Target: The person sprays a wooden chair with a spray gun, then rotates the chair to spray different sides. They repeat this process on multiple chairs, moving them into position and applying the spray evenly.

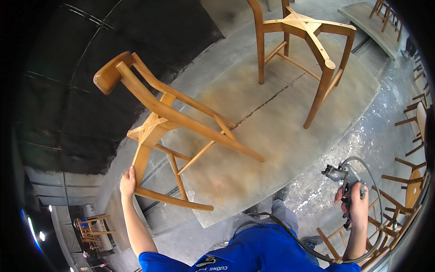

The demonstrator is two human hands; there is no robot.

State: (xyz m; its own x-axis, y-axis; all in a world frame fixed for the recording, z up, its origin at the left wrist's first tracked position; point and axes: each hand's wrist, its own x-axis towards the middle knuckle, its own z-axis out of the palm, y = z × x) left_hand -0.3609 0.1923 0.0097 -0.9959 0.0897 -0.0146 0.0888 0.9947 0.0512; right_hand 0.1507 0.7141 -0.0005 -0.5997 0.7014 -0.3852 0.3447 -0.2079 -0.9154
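My left hand (128, 181) is closed on the seat frame of a brown wooden chair (190, 122), near the top of a leg. This chair is tilted over the left end of a grey, stained board (267, 131); it has a curved backrest and a seat frame with crossed slats but no seat pad. Off to the right, my right hand (358, 204) grips a spray gun (346, 181), whose nozzle points left toward the board. A hose (377, 208) loops from the gun past my waist. Farther off, a second wooden chair frame (301, 31) stands upright on the board.
Several wooden chairs (408, 181) line the right side, close to my right arm. More chairs stand on a platform (362, 11) at the far right and at the lower left (93, 229). A dark, sooty wall (90, 90) rises behind the tilted chair.
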